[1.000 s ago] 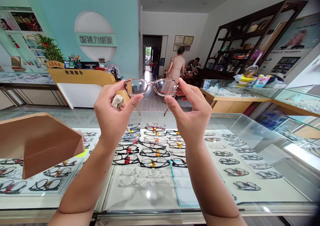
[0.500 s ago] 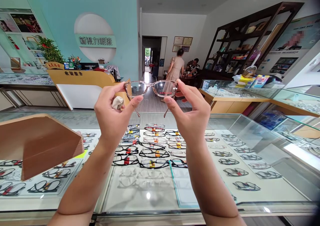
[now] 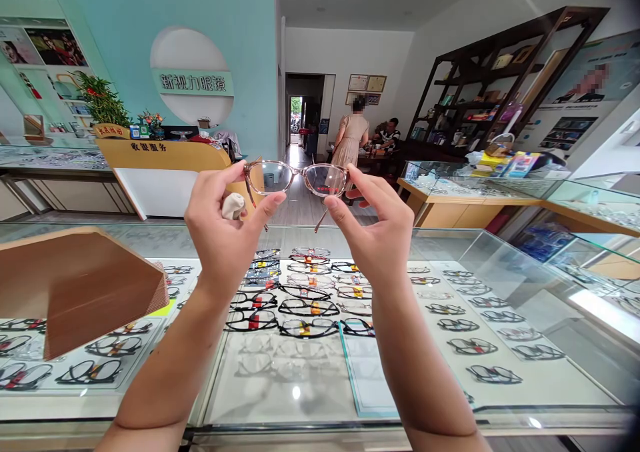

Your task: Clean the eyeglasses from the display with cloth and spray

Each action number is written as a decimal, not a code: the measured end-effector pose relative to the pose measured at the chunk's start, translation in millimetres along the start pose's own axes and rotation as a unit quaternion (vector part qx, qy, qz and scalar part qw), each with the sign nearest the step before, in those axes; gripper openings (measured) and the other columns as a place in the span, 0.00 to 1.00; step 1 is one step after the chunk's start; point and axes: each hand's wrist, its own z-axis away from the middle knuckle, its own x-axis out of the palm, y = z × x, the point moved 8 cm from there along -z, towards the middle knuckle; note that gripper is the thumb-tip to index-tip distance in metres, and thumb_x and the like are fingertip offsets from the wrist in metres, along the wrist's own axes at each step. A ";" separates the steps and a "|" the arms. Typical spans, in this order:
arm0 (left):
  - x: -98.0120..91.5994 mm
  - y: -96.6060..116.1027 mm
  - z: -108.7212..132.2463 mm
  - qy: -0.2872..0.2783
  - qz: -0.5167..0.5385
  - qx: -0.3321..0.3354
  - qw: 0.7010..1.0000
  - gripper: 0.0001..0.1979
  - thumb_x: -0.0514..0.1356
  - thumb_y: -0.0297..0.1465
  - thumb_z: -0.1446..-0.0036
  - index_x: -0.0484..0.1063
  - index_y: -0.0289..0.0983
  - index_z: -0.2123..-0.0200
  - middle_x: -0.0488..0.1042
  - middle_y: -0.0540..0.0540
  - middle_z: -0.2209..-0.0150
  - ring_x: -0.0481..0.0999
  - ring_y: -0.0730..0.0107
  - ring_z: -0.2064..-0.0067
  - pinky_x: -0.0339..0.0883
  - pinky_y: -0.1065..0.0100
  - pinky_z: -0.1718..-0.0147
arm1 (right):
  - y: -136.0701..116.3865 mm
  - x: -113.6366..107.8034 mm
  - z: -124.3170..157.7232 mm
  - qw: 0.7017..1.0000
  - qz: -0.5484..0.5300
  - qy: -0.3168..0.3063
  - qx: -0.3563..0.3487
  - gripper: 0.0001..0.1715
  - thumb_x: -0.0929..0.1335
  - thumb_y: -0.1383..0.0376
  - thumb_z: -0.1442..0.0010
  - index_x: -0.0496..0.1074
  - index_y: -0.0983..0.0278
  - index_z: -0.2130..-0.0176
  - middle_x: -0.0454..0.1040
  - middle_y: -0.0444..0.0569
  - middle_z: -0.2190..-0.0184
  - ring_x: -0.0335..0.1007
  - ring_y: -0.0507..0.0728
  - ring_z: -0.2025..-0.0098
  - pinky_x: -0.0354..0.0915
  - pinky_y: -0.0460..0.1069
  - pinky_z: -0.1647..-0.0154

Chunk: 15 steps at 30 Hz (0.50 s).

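A pair of eyeglasses (image 3: 299, 171) with a thin, translucent brownish frame is held up at arm's length over the glass counter. Red lettering shows on its right lens, and the temples hang unfolded below and behind. My left hand (image 3: 223, 215) pinches the left end of the frame, and a crumpled off-white cloth (image 3: 233, 207) is tucked in its curled fingers. At the other end, my right hand (image 3: 377, 222) grips the frame's right side near the hinge, thumb under the lens.
Below my hands, a glass display case (image 3: 280, 399) contains rows of eyeglasses (image 3: 309, 307). A brown box-like object (image 3: 100, 279) lies on the left of the glass. Beyond stand a yellow-and-white cashier counter (image 3: 165, 179), another glass counter (image 3: 465, 189), a dark shelf (image 3: 465, 85) and two people (image 3: 351, 139).
The eyeglasses have shifted slightly left and turned a little, with both hands moving along. The temples now hang further left.
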 end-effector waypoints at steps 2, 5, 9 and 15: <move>0.1 0.0 -0.3 0.003 -0.005 0.003 1.000 0.27 0.79 0.49 0.42 0.82 0.44 0.44 0.84 0.43 0.52 0.83 0.57 0.53 0.78 0.53 0.55 | -0.3 0.3 0.1 1.000 0.004 -0.003 0.000 0.27 0.78 0.55 0.32 0.83 0.54 0.36 0.87 0.51 0.47 0.82 0.60 0.52 0.79 0.62 0.45; 0.0 1.2 -0.5 0.006 -0.004 0.010 1.000 0.27 0.79 0.49 0.41 0.82 0.43 0.44 0.84 0.43 0.52 0.83 0.57 0.53 0.78 0.53 0.54 | -1.1 -0.3 0.3 1.000 0.010 -0.004 -0.001 0.27 0.77 0.55 0.32 0.83 0.54 0.36 0.87 0.51 0.48 0.82 0.60 0.52 0.79 0.61 0.46; -0.6 2.9 -0.5 0.005 0.000 0.014 1.000 0.26 0.79 0.47 0.41 0.82 0.43 0.44 0.84 0.43 0.52 0.83 0.56 0.53 0.78 0.51 0.52 | -2.5 -1.7 0.6 1.000 0.010 0.000 -0.008 0.27 0.78 0.56 0.32 0.84 0.55 0.36 0.87 0.52 0.48 0.82 0.60 0.53 0.79 0.60 0.47; -2.7 4.0 -0.5 0.004 -0.005 0.018 1.000 0.26 0.80 0.46 0.42 0.82 0.45 0.44 0.84 0.43 0.52 0.82 0.55 0.52 0.78 0.49 0.50 | -3.8 -1.5 1.0 1.000 0.009 -0.002 -0.011 0.26 0.77 0.57 0.32 0.83 0.53 0.36 0.87 0.50 0.49 0.82 0.59 0.54 0.79 0.60 0.47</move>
